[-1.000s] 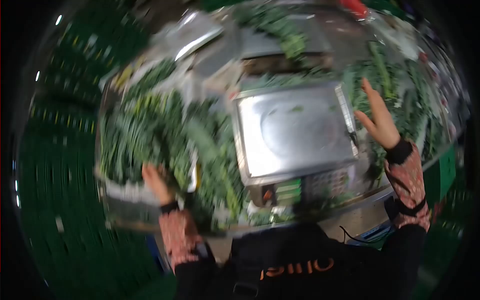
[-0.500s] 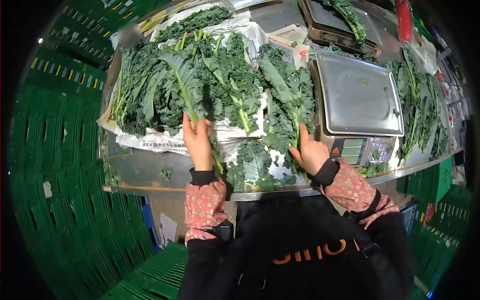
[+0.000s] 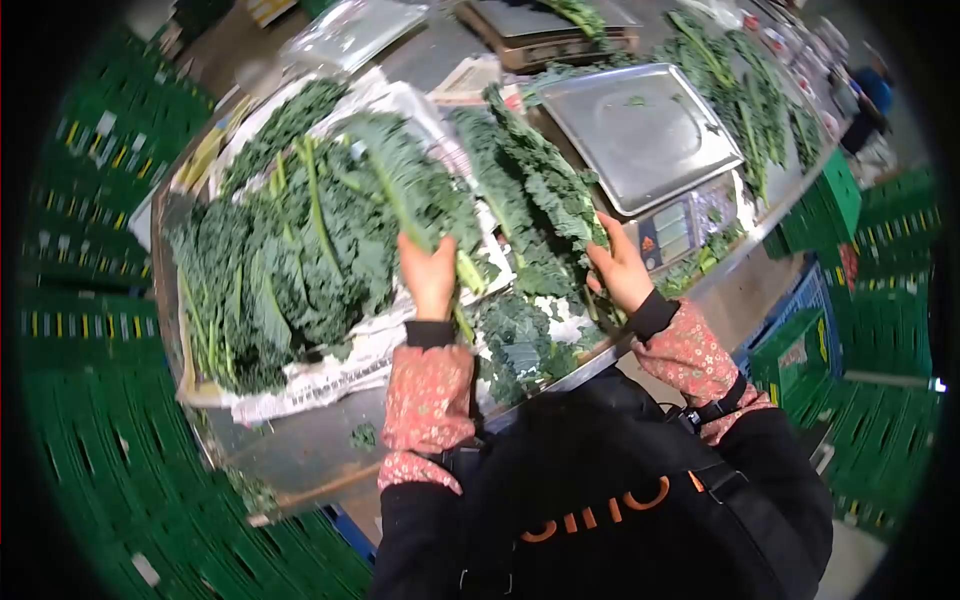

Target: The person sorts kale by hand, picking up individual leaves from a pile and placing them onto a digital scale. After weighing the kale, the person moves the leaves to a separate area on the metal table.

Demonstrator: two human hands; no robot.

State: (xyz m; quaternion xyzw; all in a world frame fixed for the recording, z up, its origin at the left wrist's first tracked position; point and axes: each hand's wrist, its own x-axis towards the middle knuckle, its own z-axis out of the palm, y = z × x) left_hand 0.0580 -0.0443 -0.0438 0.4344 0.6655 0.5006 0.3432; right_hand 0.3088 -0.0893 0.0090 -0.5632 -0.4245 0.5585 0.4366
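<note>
My left hand [image 3: 428,278] is closed around the stem of a long kale leaf [image 3: 392,168], whose blade points away from me over other kale. My right hand [image 3: 622,268] grips the lower stems of curly kale [image 3: 548,178] beside the scale; how many leaves it holds I cannot tell. To the left, a broad heap of kale [image 3: 290,255] lies on newspaper [image 3: 345,378]. Loose kale pieces [image 3: 515,340] rest between my hands near the table edge.
A weighing scale with a metal tray [image 3: 645,140] stands right of my hands. Behind it is another scale [image 3: 550,30] with kale on it. More kale [image 3: 735,85] lies at the far right. Green crates [image 3: 90,480] are stacked left of the metal table [image 3: 320,455].
The view has turned, so the table appears tilted. My left hand has brought its leaf closer to the right hand. The kale in my right hand now looks more lifted.
</note>
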